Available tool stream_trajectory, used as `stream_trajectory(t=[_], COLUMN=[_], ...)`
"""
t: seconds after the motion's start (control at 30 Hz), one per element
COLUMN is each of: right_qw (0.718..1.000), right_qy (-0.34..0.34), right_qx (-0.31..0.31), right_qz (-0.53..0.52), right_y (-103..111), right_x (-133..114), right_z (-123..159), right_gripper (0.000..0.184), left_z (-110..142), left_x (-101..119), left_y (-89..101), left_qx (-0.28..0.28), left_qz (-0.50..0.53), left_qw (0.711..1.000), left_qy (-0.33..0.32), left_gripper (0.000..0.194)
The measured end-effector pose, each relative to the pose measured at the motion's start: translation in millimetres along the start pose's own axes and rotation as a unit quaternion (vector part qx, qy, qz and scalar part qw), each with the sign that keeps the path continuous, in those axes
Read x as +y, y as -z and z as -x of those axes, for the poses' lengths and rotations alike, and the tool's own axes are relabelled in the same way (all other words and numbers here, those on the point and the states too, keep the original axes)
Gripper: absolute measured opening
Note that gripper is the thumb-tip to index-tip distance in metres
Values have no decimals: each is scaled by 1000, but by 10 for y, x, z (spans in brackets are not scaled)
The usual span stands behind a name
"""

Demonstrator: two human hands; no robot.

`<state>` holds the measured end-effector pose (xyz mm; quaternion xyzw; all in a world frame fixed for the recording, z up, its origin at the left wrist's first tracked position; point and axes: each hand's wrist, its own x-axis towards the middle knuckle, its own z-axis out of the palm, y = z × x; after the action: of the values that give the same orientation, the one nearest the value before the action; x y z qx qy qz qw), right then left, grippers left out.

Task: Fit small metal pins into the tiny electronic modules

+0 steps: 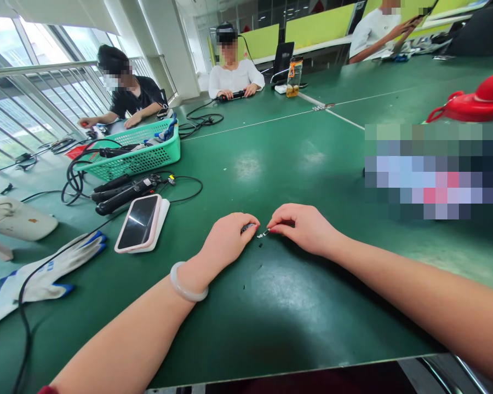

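My left hand (229, 236), with a pale bangle (189, 284) on its wrist, is closed in a pinch just above the green table (304, 323). A small grey-blue piece (247, 227) shows partly between its thumb and fingers; the rest is hidden. Facing it, my right hand (303, 227) pinches a small silvery piece (266, 232) between thumb and fingertip. Tiny whitish bits (259, 236) are at the near end of that piece, and I cannot tell whether they are joined to it. A black crumb (260, 245) lies on the table just below the fingertips.
On the left are a phone (138, 223), black cylindrical tools (127, 194), a green basket (143, 158) of cables and tools, and a glove (49, 271). A red object (476, 101) sits at right. Other people sit across the table, near a jar (294, 76).
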<state>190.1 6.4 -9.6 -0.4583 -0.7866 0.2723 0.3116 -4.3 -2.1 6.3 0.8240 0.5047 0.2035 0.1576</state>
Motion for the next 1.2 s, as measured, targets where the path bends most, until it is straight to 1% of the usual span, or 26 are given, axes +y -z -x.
stream_trajectory(t=[0.07, 0.1, 0.17, 0.23, 0.3, 0.4, 0.47, 0.6, 0.7, 0.87, 1.0, 1.13, 1.2], right_qw=[1000, 1000, 999, 995, 986, 972, 969, 972, 977, 988, 997, 998, 998], right_qy=[-3, -4, -8, -29, -60, -77, -70, -67, -59, -35, 2, 47, 44], right_qx=[-1, -1, 3, 3, 2, 13, 24, 28, 28, 48, 56, 45, 42], right_qz=[-14, -24, -52, -97, -158, -224, -234, -225, -204, -139, -61, 6, 18], right_y=[0, 0, -1, -6, -15, -29, -37, -54, -66, -72, -81, -91, -88], right_x=[-9, -11, -6, 6, 20, 22, 5, -43, -61, -92, -149, -171, -151], right_z=[6, 9, 12, 14, 15, 18, 20, 30, 42, 62, 93, 115, 106], right_gripper=[10, 12, 17, 18, 16, 20, 21, 25, 29, 29, 31, 39, 42], left_z=[0, -1, -2, -3, -3, 8, 22, 41, 45, 50, 63, 74, 67], left_x=[-3, -6, -16, -27, -34, -27, -14, 15, 38, 77, 74, 47, 27], left_y=[-2, -6, -20, -42, -64, -82, -80, -51, -27, 0, -11, -41, -42], left_qx=[4, 6, 5, -8, -26, -42, -46, -35, -30, -20, -15, 14, 30], left_qz=[14, 37, 118, 217, 291, 331, 318, 222, 169, 143, 154, 151, 139], left_qw=[1000, 999, 992, 973, 953, 939, 943, 973, 985, 990, 988, 988, 990], left_qy=[11, 24, 53, 76, 85, 88, 83, 43, 16, -1, -4, 2, 17], left_gripper=[18, 18, 22, 29, 33, 35, 36, 36, 41, 47, 48, 46, 41])
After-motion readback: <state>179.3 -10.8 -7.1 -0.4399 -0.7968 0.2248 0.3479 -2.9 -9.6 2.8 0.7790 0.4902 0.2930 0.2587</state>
